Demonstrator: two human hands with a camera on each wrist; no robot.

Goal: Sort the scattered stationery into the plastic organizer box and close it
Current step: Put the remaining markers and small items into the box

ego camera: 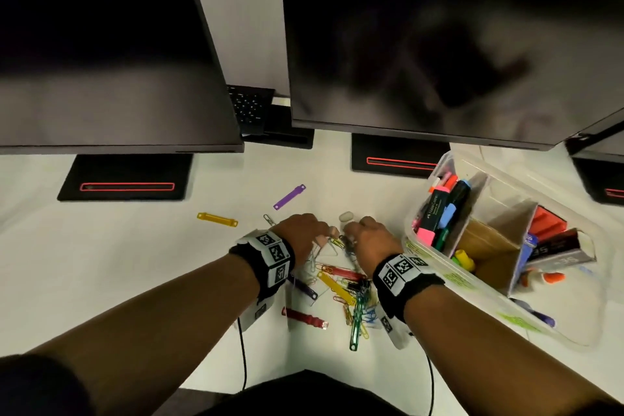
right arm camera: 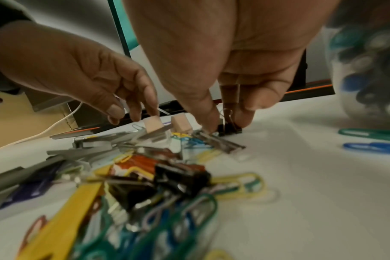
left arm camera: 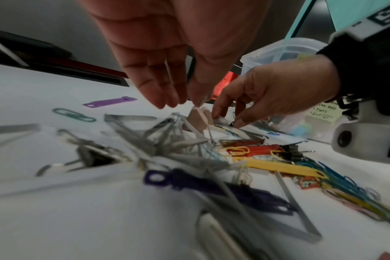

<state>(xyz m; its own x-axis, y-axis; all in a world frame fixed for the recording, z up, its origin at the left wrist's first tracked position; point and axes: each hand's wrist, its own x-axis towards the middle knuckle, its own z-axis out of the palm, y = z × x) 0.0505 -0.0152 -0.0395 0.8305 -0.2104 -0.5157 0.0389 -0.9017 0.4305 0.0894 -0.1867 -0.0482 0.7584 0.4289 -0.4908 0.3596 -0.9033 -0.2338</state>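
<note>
A pile of paper clips, binder clips and coloured fastener strips (ego camera: 341,280) lies on the white table between my hands. My right hand (right arm camera: 228,123) pinches a small black binder clip (right arm camera: 230,129) at the pile's far edge, thumb on one side and fingers on the other. My left hand (right arm camera: 136,114) hovers beside it with fingers pointing down, and one fingertip touches a pale pink binder clip (right arm camera: 153,125). The clear plastic organizer box (ego camera: 499,192) stands open at the right and holds highlighters (ego camera: 439,209) and staple boxes. Its lid (ego camera: 506,317) lies along the near side.
A purple strip (ego camera: 289,196), a yellow strip (ego camera: 217,219) and a white eraser (ego camera: 346,215) lie beyond the pile, and a red strip (ego camera: 304,317) lies nearer me. Two dark monitors (ego camera: 422,44) overhang the back of the table on black stands (ego camera: 125,179). Wrist-camera cables (ego camera: 243,358) trail off the near edge.
</note>
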